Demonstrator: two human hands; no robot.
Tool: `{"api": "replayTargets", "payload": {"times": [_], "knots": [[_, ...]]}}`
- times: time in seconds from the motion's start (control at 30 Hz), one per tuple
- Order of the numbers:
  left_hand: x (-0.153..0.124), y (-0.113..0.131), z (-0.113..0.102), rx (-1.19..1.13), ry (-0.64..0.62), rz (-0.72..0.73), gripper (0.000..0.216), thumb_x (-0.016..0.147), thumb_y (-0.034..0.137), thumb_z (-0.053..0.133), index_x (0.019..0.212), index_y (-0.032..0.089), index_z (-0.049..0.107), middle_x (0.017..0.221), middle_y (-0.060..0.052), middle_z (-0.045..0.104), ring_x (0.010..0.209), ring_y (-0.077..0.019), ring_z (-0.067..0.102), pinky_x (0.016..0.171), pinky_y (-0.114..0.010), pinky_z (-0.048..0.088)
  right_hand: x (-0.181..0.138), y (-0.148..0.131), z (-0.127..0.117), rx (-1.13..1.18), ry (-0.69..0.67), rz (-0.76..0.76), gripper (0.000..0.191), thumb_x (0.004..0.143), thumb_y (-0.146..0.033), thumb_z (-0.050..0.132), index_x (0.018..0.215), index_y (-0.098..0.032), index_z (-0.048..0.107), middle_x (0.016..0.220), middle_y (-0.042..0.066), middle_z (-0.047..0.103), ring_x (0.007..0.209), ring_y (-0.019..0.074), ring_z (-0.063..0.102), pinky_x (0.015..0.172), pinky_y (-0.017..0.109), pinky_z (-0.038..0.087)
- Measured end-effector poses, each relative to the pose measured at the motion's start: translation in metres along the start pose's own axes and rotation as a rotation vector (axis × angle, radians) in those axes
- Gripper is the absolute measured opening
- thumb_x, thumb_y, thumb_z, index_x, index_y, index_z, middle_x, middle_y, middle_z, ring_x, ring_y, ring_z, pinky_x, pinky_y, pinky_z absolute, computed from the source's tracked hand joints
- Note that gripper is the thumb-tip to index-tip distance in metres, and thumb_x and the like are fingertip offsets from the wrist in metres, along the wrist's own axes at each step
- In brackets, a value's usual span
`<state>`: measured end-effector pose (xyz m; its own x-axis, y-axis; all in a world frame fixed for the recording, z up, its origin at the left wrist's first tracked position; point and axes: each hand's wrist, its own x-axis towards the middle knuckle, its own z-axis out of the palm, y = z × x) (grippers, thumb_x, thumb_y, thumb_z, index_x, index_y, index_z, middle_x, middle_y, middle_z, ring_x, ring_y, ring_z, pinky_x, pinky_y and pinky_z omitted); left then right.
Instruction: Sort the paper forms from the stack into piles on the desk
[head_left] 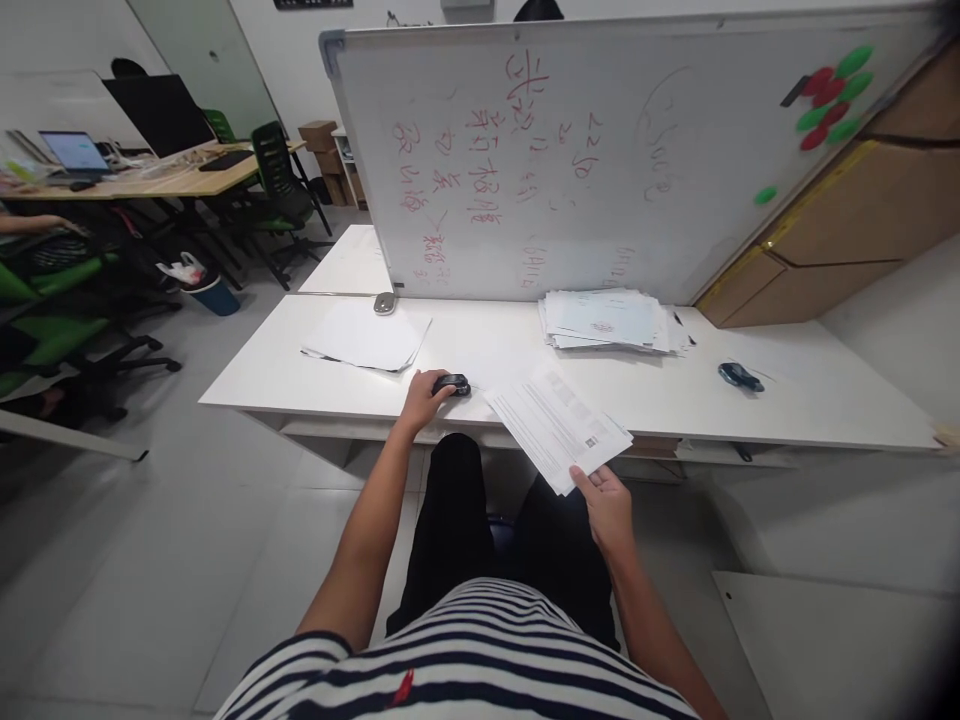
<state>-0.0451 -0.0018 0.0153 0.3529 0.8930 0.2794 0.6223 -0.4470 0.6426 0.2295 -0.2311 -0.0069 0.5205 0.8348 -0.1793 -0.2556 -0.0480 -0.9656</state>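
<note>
My left hand (423, 402) is closed round a small black stapler (452, 384) near the front edge of the white desk (517, 350). Thumb and fingers of my right hand (607, 505) pinch the near corner of some printed sheets (555, 425), which tilt out over the desk's front edge. The far left corner of these sheets lies close to the stapler's nose; I cannot tell whether they touch. To the left lies a loose stack of white paper (367, 335). A thicker pile of papers (607, 318) sits at the back, against the whiteboard.
A whiteboard (480, 230) with red writing stands along the desk's back. Cardboard boxes (847, 220) lean at the right, and a dark blue object (741, 376) lies below them. A computer mouse (385, 303) is at the back left. Farther left, a person's arm (34, 224) shows by green chairs.
</note>
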Motion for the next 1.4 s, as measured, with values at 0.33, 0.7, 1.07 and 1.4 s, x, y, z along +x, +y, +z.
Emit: {"api": "replayTargets", "payload": {"times": [0.33, 0.7, 1.07, 1.4], "knots": [[0.001, 0.001, -0.004, 0.024, -0.076, 0.002, 0.031, 0.084, 0.041, 0.053, 0.109, 0.023, 0.06, 0.111, -0.004, 0.066, 0.108, -0.0211, 0.056, 0.114, -0.048, 0.019, 0.004, -0.004, -0.015, 0.015, -0.169, 0.18, 0.052, 0.062, -0.041, 0.082, 0.105, -0.017, 0.068, 0.108, 0.012, 0.07, 0.099, 0.0295, 0.066, 0.096, 0.05, 0.048], [0.001, 0.007, -0.005, 0.056, -0.118, 0.005, 0.032, 0.082, 0.039, 0.055, 0.109, 0.022, 0.061, 0.111, -0.004, 0.067, 0.107, -0.0224, 0.058, 0.114, -0.048, 0.017, 0.031, 0.001, 0.017, -0.03, -0.243, 0.192, 0.05, 0.056, -0.041, 0.084, 0.098, -0.017, 0.07, 0.1, 0.01, 0.073, 0.094, 0.0295, 0.068, 0.091, 0.049, 0.051], [0.002, 0.008, -0.009, 0.051, -0.141, 0.055, 0.033, 0.081, 0.043, 0.055, 0.106, 0.023, 0.063, 0.108, -0.004, 0.067, 0.104, -0.0218, 0.058, 0.114, -0.051, 0.013, 0.056, 0.007, 0.049, -0.008, -0.277, 0.136, 0.048, 0.062, -0.037, 0.077, 0.104, -0.018, 0.067, 0.103, 0.007, 0.072, 0.097, 0.0273, 0.066, 0.094, 0.046, 0.046], [-0.005, 0.037, 0.028, 0.168, 0.182, -0.19, 0.03, 0.092, 0.036, 0.039, 0.097, 0.02, 0.064, 0.113, -0.006, 0.065, 0.137, -0.0283, 0.03, 0.115, -0.056, 0.0, 0.054, 0.017, 0.055, -0.286, -0.148, -0.112, 0.053, 0.077, -0.035, 0.06, 0.125, -0.015, 0.053, 0.126, 0.012, 0.061, 0.114, 0.0243, 0.058, 0.101, 0.041, 0.042]]}}
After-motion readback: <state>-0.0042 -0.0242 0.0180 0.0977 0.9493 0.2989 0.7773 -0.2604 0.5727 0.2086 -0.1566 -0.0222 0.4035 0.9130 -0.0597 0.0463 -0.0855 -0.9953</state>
